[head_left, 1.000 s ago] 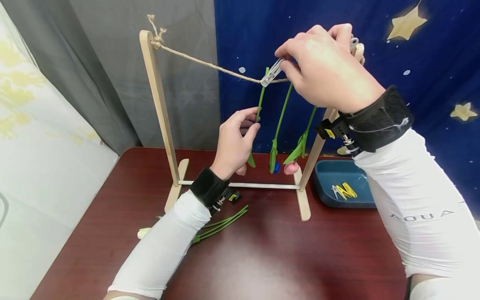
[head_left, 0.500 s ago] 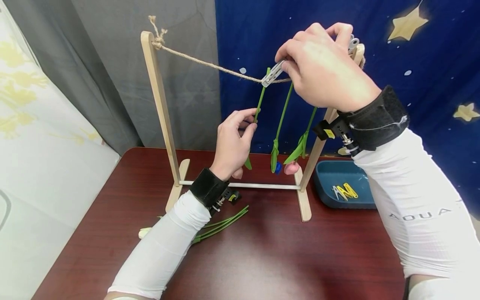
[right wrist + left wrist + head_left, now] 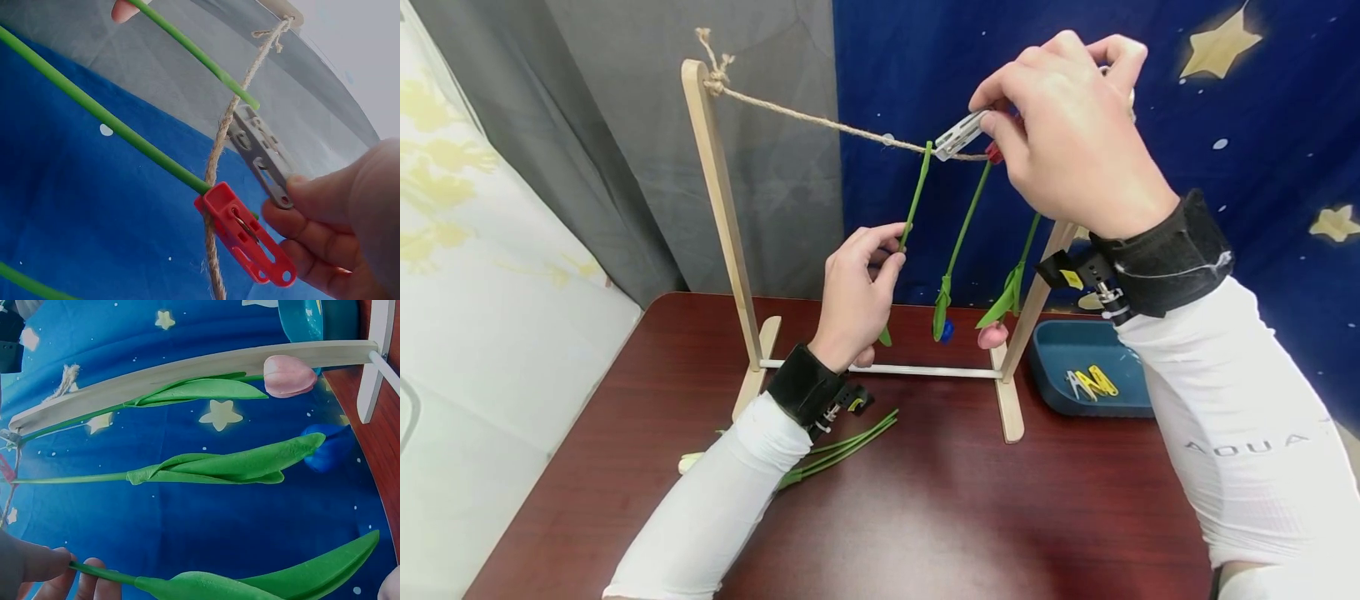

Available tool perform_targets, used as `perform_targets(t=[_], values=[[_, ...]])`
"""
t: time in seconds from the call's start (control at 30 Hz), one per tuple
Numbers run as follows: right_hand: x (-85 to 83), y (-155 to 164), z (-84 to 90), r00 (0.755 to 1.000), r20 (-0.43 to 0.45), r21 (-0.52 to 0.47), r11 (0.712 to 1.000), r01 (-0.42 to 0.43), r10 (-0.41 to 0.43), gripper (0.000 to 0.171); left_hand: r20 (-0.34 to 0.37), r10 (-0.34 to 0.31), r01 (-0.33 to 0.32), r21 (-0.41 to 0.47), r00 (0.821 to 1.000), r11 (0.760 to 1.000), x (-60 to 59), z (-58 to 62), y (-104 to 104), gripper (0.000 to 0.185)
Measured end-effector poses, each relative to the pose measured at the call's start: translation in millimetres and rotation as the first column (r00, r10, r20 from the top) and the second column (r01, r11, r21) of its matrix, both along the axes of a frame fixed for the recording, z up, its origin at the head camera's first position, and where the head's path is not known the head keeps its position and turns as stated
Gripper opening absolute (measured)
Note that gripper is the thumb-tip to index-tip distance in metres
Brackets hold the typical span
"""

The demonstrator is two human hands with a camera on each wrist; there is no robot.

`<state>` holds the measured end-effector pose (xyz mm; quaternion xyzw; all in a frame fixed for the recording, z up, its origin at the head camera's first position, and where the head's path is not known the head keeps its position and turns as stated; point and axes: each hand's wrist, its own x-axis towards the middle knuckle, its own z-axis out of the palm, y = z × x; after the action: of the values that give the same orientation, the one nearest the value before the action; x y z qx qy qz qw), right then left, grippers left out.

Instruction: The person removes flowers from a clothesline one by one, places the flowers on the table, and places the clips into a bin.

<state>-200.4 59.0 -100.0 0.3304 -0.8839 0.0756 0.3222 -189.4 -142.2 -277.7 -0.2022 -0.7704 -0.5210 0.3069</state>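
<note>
In the head view, my left hand [image 3: 859, 287] pinches the green stem [image 3: 917, 190] of an artificial tulip, bloom end down. Its leaf [image 3: 312, 565] fills the lower part of the left wrist view, and its bloom is mostly hidden. My right hand [image 3: 1067, 133] pinches a grey clothespin [image 3: 259, 153] beside the twine [image 3: 219, 140]. The stem's top crosses the twine just left of this clothespin's tip. A red clothespin [image 3: 244, 231] grips the twine and the stem of a blue tulip [image 3: 328, 449]. Farther right hangs a pink tulip [image 3: 289, 376].
The twine is tied to a wooden frame [image 3: 718, 192] with a white bottom bar [image 3: 925, 372]. A blue tray [image 3: 1052, 392] at right holds several clothespins [image 3: 1092, 382]. More green stems [image 3: 850, 450] and a whitish bloom [image 3: 688, 462] lie on the table under my left arm.
My left hand has shifted left and slightly down with the tulip. My right hand has moved up and right with the grey clothespin, whose tip no longer overlaps the stem. The red clothespin now shows.
</note>
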Motion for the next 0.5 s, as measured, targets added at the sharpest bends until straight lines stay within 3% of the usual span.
perform_targets(t=[0.33,0.5], values=[[20.5,15.0,-13.8,0.991,-0.088,-0.067,0.992,-0.106,0.1,0.026,-0.013,0.029,-0.029,-0.036,1.0,0.999,19.2,-5.2,-16.9,0.033],[32.4,25.6,-27.3,0.988,-0.072,-0.094,0.985,-0.145,0.138,0.026,-0.053,0.036,-0.042,-0.102,0.998,0.994,32.3,-8.5,-25.4,0.034]])
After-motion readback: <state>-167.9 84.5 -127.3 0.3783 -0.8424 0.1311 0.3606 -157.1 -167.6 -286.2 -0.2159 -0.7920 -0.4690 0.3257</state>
